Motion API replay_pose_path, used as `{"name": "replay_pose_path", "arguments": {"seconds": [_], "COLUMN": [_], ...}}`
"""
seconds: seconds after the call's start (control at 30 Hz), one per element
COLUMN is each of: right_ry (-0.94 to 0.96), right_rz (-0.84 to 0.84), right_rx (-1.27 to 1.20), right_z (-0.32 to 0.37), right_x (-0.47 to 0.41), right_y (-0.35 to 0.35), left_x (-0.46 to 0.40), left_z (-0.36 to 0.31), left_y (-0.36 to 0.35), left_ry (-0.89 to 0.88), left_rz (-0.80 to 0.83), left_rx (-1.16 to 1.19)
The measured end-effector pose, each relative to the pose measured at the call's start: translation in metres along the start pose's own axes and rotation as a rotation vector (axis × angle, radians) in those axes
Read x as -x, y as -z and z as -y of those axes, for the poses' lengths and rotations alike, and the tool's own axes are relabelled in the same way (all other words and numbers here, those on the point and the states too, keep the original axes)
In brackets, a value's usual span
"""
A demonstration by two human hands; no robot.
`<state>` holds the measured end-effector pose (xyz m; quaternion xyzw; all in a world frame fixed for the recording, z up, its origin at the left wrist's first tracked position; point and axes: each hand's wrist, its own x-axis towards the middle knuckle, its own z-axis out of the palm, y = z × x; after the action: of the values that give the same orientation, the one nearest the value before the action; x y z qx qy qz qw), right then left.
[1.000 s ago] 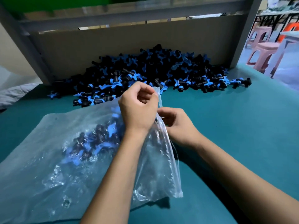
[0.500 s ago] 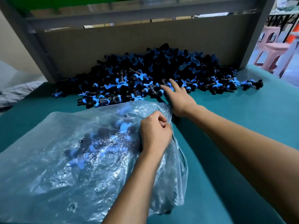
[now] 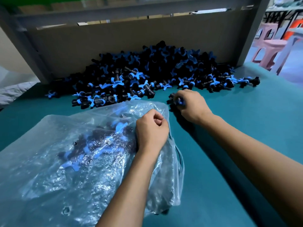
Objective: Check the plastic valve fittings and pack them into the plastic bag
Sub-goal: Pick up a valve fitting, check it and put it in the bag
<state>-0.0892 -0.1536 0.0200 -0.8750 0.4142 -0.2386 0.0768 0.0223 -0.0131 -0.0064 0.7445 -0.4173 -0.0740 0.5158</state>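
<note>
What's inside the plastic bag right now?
Through the clear plastic bag a cluster of black and blue valve fittings shows near its middle. The left hand gripping the bag's mouth covers some; glare and wrinkles blur any count.

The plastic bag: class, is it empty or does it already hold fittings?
Partly filled: black and blue fittings show through the plastic bag, whose edge the left hand grips.

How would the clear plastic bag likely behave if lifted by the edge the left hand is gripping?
The plastic bag is thin and crumpled, so it would probably sag, not hold shape. The valve fittings bunched inside would likely slide to the lowest point. The left hand grips one edge only, so the mouth might gape.
</note>
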Motion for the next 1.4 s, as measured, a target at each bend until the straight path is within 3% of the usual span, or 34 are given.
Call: {"name": "replay_pose_path", "arguments": {"seconds": [0.1, 0.17, 0.23, 0.3, 0.47, 0.7, 0.8, 1.0, 1.17, 1.4], "right_ry": [-0.135, -0.347, -0.539, -0.588, -0.577, -0.395, -0.326, -0.171, -0.216, -0.411], "right_rz": [-0.166, -0.203, -0.122, -0.043, 0.077, 0.301, 0.234, 0.057, 0.007, -0.149], "right_rx": [-0.347, -0.896, -1.44, -1.628, -1.723, -1.544, -1.562, -1.341, -1.317, -1.542], "right_z": [-0.005, 0.001, 0.008, 0.01, 0.007, 0.001, -0.001, 0.003, 0.003, -0.002], "right_x": [0.033, 0.046, 0.056, 0.063, 0.07, 0.068, 0.069, 0.076, 0.074, 0.069], "right_y": [0.014, 0.02, 0.023, 0.021, 0.019, 0.021, 0.017, 0.01, 0.007, 0.009], "left_x": [0.001, 0.001, 0.002, 0.004, 0.006, -0.001, -0.004, -0.005, -0.002, -0.004], "left_z": [0.0, -0.001, -0.003, -0.007, -0.008, -0.002, 0.001, 0.004, 0.0, -0.002], "left_y": [0.0, 0.0, -0.001, -0.001, -0.001, 0.001, 0.001, 0.0, 0.001, 0.005], "left_ry": [-0.045, -0.095, -0.139, -0.148, -0.178, -0.124, -0.073, 0.062, 0.017, 0.207], "left_rz": [0.002, 0.035, 0.093, 0.16, 0.163, 0.15, 0.188, 0.235, 0.288, 0.169], "left_rx": [0.054, 0.111, 0.165, 0.246, 0.374, 0.51, 0.546, 0.507, 0.558, 0.77]}}
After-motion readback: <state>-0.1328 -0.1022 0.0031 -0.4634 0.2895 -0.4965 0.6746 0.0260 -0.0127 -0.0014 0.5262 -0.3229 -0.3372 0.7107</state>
